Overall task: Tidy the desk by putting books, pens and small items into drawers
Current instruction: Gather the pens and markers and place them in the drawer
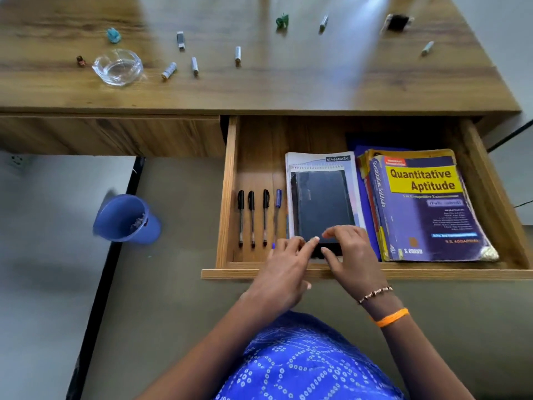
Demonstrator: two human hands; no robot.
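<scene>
Wood-grain desk [288, 90] stands over grey floor, its right drawer [227, 197] pulled open. Inside, a black diary [321, 206] lies atop a "classmate" notebook [320, 158], long axis running front to back, beside "Quantitative Aptitude" [424, 209]. Left hand [288, 255] and right hand [350, 249], fingers relaxed, touch the diary's near end.

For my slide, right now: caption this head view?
Both hands settle a black notebook into the open drawer.

Brown wood-grain desk [288, 90], purple-and-yellow book [427, 209], black notebook [321, 203], blue cup [127, 219], blue white-dotted dress [305, 368].
</scene>
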